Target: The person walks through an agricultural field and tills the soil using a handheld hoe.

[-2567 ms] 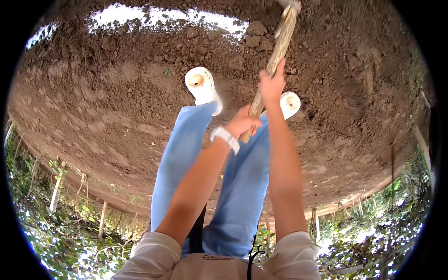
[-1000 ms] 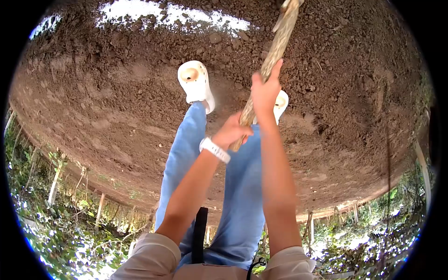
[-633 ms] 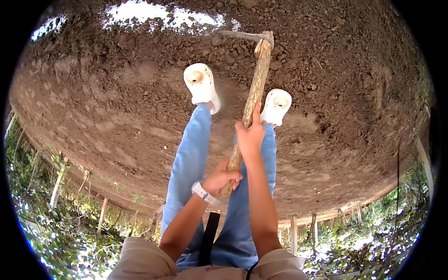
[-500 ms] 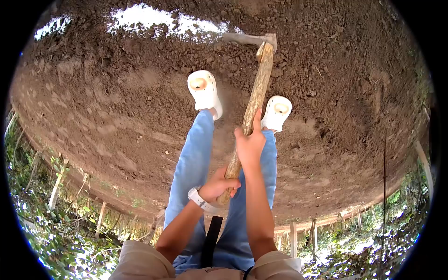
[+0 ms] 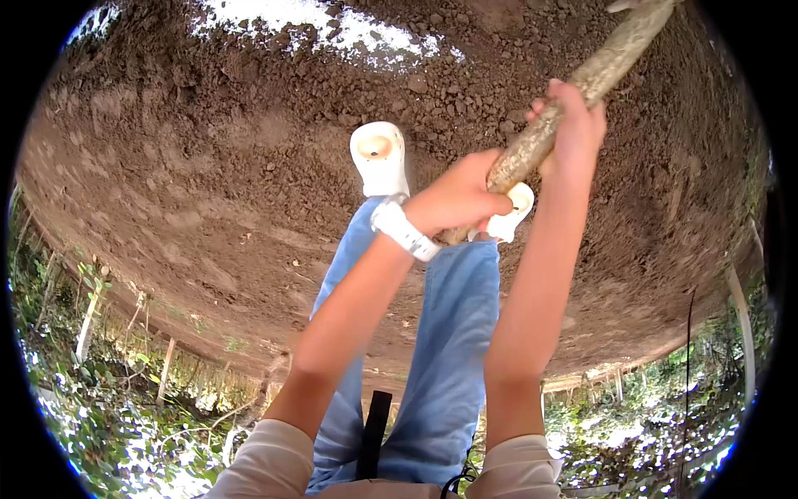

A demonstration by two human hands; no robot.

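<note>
A hoe (image 5: 619, 58) with a thick, rough wooden handle slants up to the right in front of me, lifted off the ground. Its head is mostly cut off at the top right edge of the view. My left hand (image 5: 461, 195), with a white watch on the wrist, is closed round the lower part of the handle. Farther up, my right hand (image 5: 573, 125) wraps the handle too. Crumbly brown soil (image 5: 465, 108) lies beneath, with a patch of bright white (image 5: 332, 29) on it at the upper left.
My feet stand apart on the soil in white clogs, the left clog (image 5: 379, 158) and the right clog (image 5: 511, 214). Wooden stakes (image 5: 90, 320) and leafy plants (image 5: 108, 416) line the lower edges. A thin dark line (image 5: 688, 358) hangs at the right.
Both hands have raised the hoe up and to the right. Its head has left the soil beside the white patch and now sits at the view's top right edge.
</note>
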